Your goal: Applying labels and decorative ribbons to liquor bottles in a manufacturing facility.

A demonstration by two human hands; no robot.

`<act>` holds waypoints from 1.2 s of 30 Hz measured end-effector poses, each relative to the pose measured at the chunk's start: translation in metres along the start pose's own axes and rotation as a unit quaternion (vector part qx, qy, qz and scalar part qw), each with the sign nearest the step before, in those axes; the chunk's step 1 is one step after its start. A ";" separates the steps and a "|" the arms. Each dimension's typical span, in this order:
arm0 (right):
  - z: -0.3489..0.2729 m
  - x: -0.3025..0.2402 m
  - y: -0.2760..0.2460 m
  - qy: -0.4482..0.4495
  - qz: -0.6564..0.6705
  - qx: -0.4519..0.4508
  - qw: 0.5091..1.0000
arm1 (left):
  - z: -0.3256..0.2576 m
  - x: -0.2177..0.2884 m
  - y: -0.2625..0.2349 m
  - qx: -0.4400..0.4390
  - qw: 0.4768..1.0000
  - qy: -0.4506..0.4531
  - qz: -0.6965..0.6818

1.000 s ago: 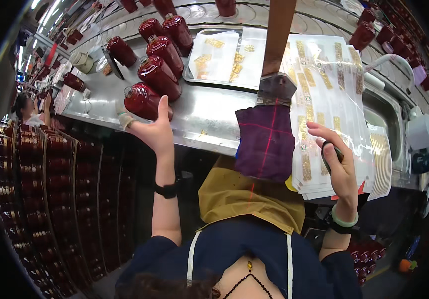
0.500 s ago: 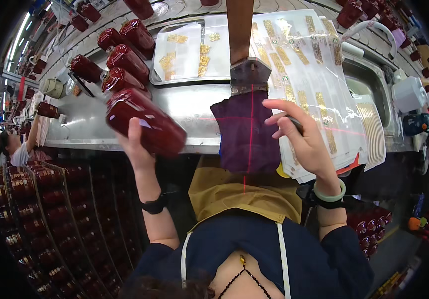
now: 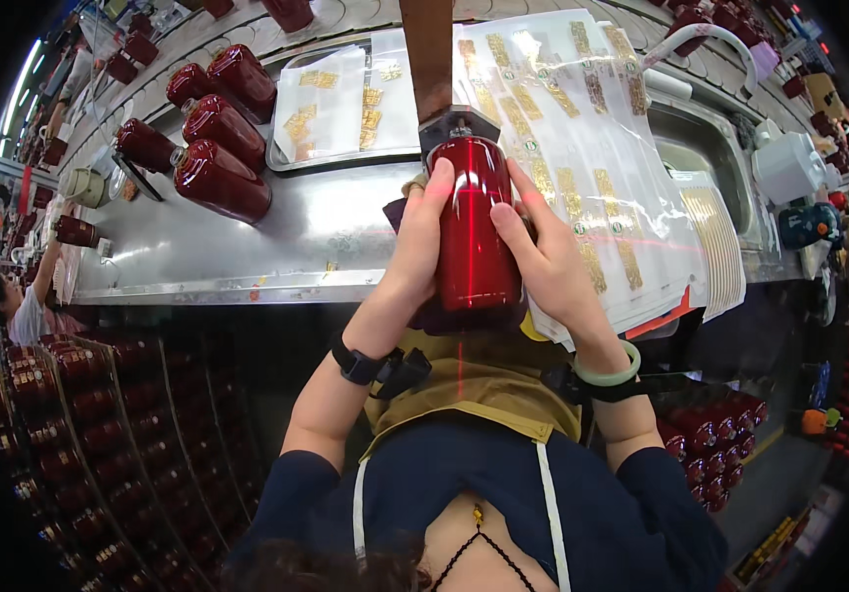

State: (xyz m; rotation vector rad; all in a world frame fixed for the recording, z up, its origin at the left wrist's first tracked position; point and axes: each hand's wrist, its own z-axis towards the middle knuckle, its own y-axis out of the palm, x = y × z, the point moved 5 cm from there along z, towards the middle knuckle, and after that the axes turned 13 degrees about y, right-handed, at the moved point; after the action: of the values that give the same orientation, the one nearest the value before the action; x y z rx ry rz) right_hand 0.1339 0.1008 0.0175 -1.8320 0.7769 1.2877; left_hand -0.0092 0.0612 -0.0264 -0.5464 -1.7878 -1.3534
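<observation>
- Main item: a red bottle (image 3: 479,237) lies between the two hands, over a purple cloth (image 3: 436,321), its neck away from the wearer at the dark bracket (image 3: 459,122); whether these touch, I cannot tell.
- Left hand (image 3: 418,237): curved closely against the bottle's left side, thumb over the top.
- Right hand (image 3: 553,264): half curled, clasping the bottle's right side; whether anything sits inside the palm, I cannot tell.
- Done: the bottle is on its rest, with a red line of light running lengthwise over it and down the apron (image 3: 414,390); settling it appears to be the step in hand.
- Remaining: no gold piece shows on the bottle's upper side; its underside is hidden. Gold strips (image 3: 569,197) lie on the white sheets right of the right hand.
- Untreated, it seems: five other bottles (image 3: 222,185), left of the left hand, beside a metal tray (image 3: 291,167), show plain red.
</observation>
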 end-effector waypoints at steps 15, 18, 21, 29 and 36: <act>-0.016 0.022 -0.011 -0.002 -0.079 -0.113 0.990 | -0.004 0.021 -0.005 0.021 0.834 0.282 0.473; -0.021 0.028 -0.001 -0.144 -0.150 -0.041 0.977 | 0.000 0.013 -0.016 -0.039 0.982 0.110 0.148; -0.024 0.028 0.006 -0.103 -0.222 -0.004 0.970 | -0.003 0.012 -0.024 -0.011 0.982 0.081 0.170; -0.046 -0.012 0.001 -0.233 -0.279 0.006 0.932 | -0.010 0.021 0.003 -0.007 0.974 0.133 0.183; -0.025 -0.026 -0.015 -0.235 -0.184 0.068 0.952 | -0.007 0.026 0.007 -0.011 0.939 0.164 0.303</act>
State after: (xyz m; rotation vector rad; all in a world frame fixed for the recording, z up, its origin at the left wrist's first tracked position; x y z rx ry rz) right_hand 0.1503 0.0896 0.0511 -1.3933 0.2418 1.3090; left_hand -0.0168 0.0534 -0.0008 -0.7581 -1.1941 -0.9598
